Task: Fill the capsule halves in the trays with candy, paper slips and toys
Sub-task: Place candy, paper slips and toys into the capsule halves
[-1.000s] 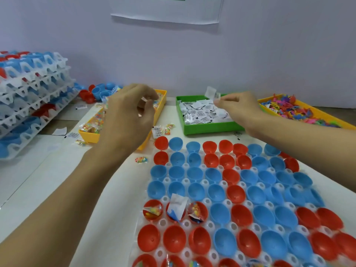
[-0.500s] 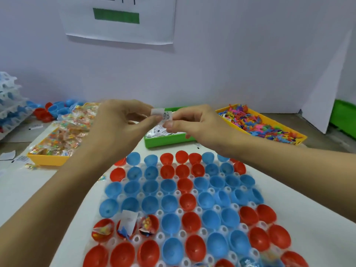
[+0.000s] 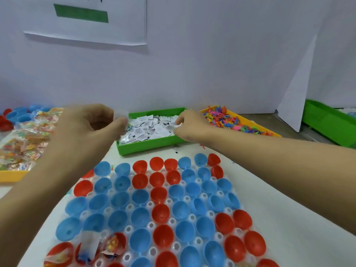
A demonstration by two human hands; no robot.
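Head view: the tray [image 3: 133, 231] of red and blue capsule halves fills the lower middle of the frame, lying flat on the white tabletop [image 3: 285, 218]. Nearly all the halves sit hollow side up and bare. Only three red halves [image 3: 86, 251] at the lower left edge hold anything: candy packets and what looks like a slip.

Above the tray, at frame centre, stands the green bin [image 3: 146, 144] heaped with slips [image 3: 148, 127]. Both hands hover at its near side. The left hand [image 3: 84, 130], left of centre, has its fingers [image 3: 120, 125] curled together and seems to pinch something pale and blurred, likely a slip and perhaps a packet; I cannot tell which. The right hand [image 3: 189, 125], right of centre, has fingertips pressed together at the heap's right edge, apparently pinching a slip, though blur hides it.

To the left lies the yellow bin of candy [image 3: 25, 143]; to the right, the yellow bin of toys [image 3: 231, 122]. Loose halves [image 3: 13, 117] lie at the far left, and another green bin [image 3: 331, 124] at the far right.

The step in hand looks like gathering slips. The next move calls for carrying one down to a bare half and dropping it inside without knocking neighbours askew. The task is barely begun.
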